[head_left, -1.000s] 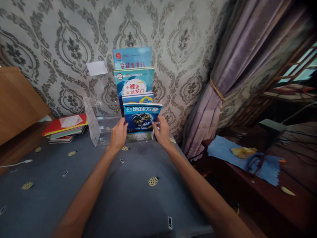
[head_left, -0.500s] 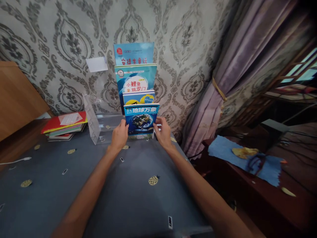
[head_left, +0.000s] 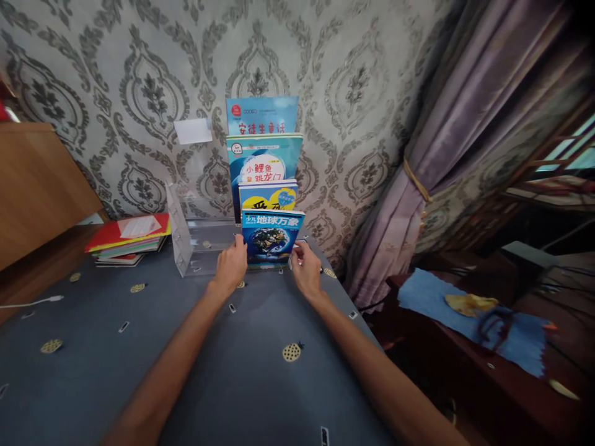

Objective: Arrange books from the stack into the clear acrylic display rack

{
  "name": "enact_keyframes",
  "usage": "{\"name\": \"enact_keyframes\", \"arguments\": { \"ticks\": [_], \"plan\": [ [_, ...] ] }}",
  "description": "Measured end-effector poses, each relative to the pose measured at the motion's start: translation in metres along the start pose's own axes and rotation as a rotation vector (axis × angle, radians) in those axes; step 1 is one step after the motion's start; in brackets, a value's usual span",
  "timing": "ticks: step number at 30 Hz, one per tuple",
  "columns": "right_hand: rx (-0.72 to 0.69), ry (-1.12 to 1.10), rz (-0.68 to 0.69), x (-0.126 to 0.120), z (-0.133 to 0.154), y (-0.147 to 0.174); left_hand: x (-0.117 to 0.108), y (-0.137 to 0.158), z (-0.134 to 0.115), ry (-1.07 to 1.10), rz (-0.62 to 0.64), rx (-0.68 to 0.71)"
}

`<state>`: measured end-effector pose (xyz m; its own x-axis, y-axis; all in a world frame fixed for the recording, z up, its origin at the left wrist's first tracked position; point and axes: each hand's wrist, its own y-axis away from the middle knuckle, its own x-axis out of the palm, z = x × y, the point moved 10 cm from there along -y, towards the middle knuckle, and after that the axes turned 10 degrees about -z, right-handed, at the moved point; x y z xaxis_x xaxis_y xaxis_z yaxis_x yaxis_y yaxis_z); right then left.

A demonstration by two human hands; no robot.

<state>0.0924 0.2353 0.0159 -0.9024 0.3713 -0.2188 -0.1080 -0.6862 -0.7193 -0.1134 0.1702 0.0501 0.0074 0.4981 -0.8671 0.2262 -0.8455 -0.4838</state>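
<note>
A small blue book with a globe on its cover (head_left: 269, 241) stands upright at the front of a clear plastic tiered rack (head_left: 179, 232). My left hand (head_left: 232, 266) grips its left edge, fingers bent and thumb toward the cover. At its lower right edge, my right hand (head_left: 305, 269) is closed in a pinch. Behind rise a blue and yellow book (head_left: 267, 197), a teal book with a white oval (head_left: 264, 155) and a light blue book (head_left: 263, 114), each higher than the one before. The front book hides their lower parts.
Left of the rack lies a stack of books and papers (head_left: 127, 235) with a red and yellow top. A white cable (head_left: 32, 302) crosses the grey pineapple-print tablecloth (head_left: 223, 371). A tied purple curtain (head_left: 395, 210) hangs at right, near a blue cloth (head_left: 465, 316).
The globe book has gone down in front of the blue and yellow book, more of whose cover now shows. Both hands moved down with it. The view has shifted slightly.
</note>
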Motion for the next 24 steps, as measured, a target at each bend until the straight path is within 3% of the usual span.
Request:
{"name": "enact_keyframes", "arguments": {
  "ticks": [12,24],
  "plan": [
    [-0.052,0.010,-0.041,0.004,0.000,0.003,0.017,0.010,-0.001,-0.062,0.082,-0.001],
    [-0.034,-0.014,-0.019,0.004,0.000,0.003,0.008,0.008,-0.002,-0.010,0.073,-0.048]
  ]
}}
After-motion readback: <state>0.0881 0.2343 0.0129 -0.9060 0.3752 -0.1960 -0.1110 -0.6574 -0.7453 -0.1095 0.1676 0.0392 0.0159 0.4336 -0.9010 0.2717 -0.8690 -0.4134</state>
